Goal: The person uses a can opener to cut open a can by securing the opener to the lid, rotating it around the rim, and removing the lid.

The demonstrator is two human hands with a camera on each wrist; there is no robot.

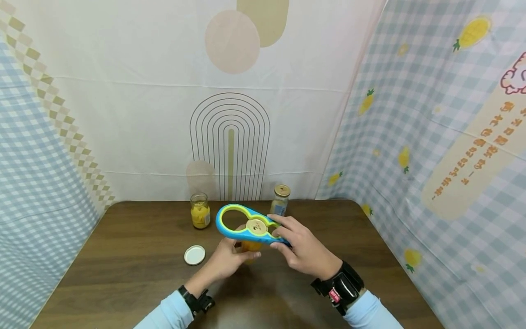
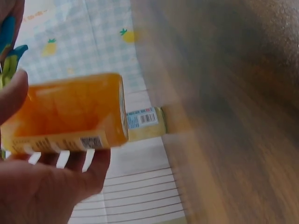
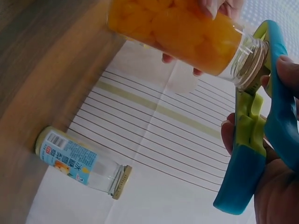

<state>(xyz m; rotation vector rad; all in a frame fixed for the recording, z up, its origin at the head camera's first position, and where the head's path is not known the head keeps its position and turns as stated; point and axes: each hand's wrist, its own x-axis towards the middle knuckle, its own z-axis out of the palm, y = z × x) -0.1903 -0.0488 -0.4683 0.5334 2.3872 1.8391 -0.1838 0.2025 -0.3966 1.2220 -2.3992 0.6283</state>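
Observation:
My left hand point(image 1: 227, 259) grips a glass jar of orange fruit point(image 3: 175, 35) round its body, lifted above the table as the left wrist view shows. My right hand point(image 1: 304, 246) holds the handles of a blue and green jar opener point(image 1: 232, 233). The opener's smaller ring sits around the jar's gold lid point(image 1: 256, 227); its larger ring points left and encloses nothing. In the right wrist view the opener point(image 3: 275, 88) surrounds the lid end of the jar, with right fingers on both handles.
An open jar with yellow contents point(image 1: 200, 214) stands at the back left of the brown table point(image 1: 144, 274). A white lid point(image 1: 194, 255) lies in front of it. Behind my right hand stands a closed gold-lidded jar point(image 1: 281, 199). Patterned cloths point(image 1: 135, 114) hang around the table.

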